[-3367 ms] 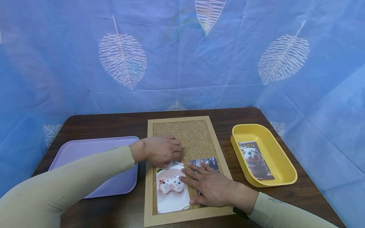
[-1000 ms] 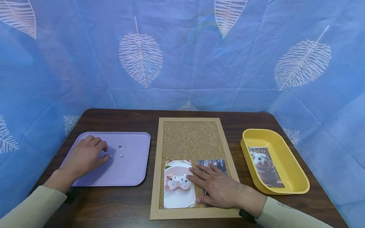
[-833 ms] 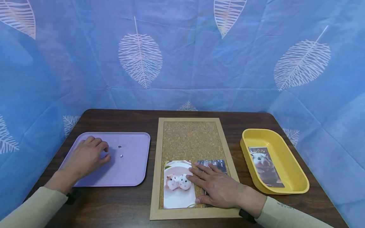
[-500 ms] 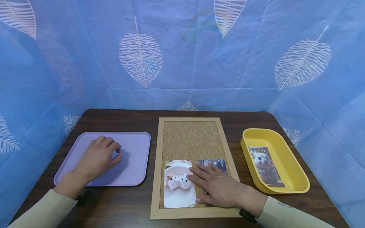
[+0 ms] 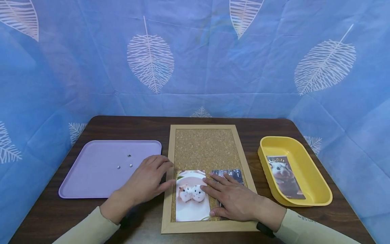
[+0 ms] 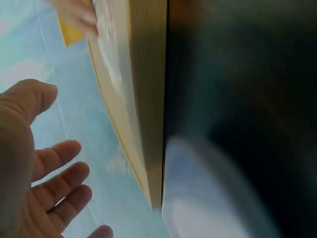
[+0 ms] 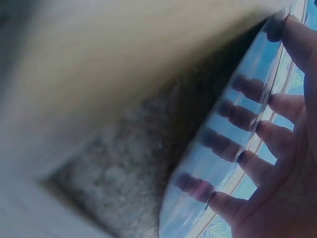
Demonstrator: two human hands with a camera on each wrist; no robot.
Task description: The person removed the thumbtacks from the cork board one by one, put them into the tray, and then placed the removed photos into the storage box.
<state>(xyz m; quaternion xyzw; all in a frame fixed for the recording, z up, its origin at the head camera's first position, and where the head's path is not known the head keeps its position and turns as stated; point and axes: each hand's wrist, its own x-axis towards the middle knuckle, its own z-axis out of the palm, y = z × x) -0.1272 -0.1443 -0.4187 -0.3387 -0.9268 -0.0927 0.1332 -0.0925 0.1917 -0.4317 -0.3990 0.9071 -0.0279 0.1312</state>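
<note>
Leaving the lilac tray (image 5: pixel 80 176) near the left edge of the tabletop (image 5: pixel 134 130), the left hand (image 5: pixel 147 179) has come to the left edge of the cork board (image 5: pixel 204 145). Its grip is loose, thumb parted from fingers, with nothing visible in it; contact cannot be told. All three small studs (image 5: pixel 118 167) lie on the tray, so attention seems back at the board. The right hand (image 5: pixel 233 198) lies flat, fingers spread, over the dark photo (image 5: pixel 230 173) by the board's near right corner, fingertips reaching the white photo (image 5: pixel 192 211) by its near left. Half a second earlier the left hand hovered above the tray, hiding the studs; the right hand, photos and yellow bin (image 5: pixel 320 188) have stayed put.
</note>
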